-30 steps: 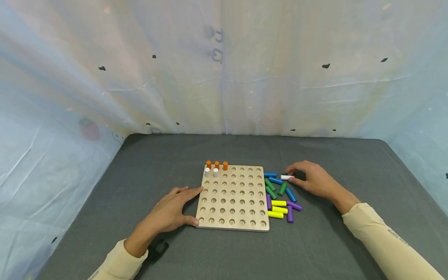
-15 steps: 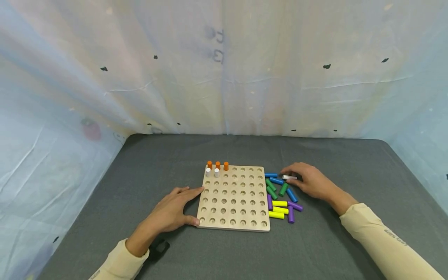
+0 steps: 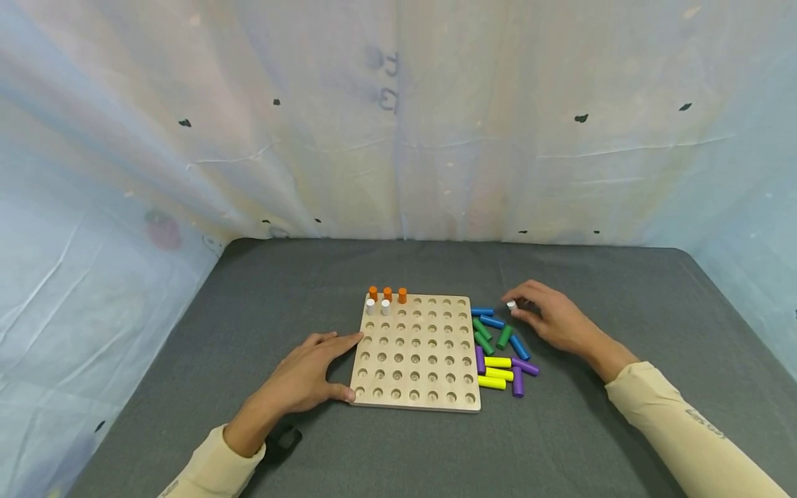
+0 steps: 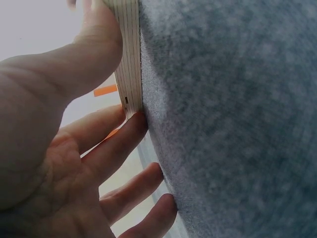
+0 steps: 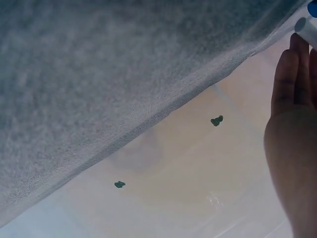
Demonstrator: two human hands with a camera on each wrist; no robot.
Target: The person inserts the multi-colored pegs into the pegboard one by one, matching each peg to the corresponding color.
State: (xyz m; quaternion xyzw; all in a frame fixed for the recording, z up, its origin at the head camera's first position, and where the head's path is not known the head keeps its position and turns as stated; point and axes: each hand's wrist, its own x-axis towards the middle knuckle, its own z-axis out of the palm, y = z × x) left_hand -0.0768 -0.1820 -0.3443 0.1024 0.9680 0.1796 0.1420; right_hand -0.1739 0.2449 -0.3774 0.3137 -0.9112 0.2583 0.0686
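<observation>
A square wooden pegboard with rows of round holes lies on the table in the head view. Three orange pegs stand at its far left, with two white pegs in the row before them. My left hand rests spread at the board's left side; in the left wrist view its thumb and fingertips touch the board's layered edge. To the right of the board, my right hand pinches a white peg between thumb and fingers. That white peg shows at the right wrist view's corner.
Loose blue, green, yellow and purple pegs lie heaped along the board's right edge. The grey table ends at a pale hanging sheet.
The white peg in my right hand has risen slightly and turned from lying sideways to pointing end-on toward the head camera. My left hand and the board keep their places.
</observation>
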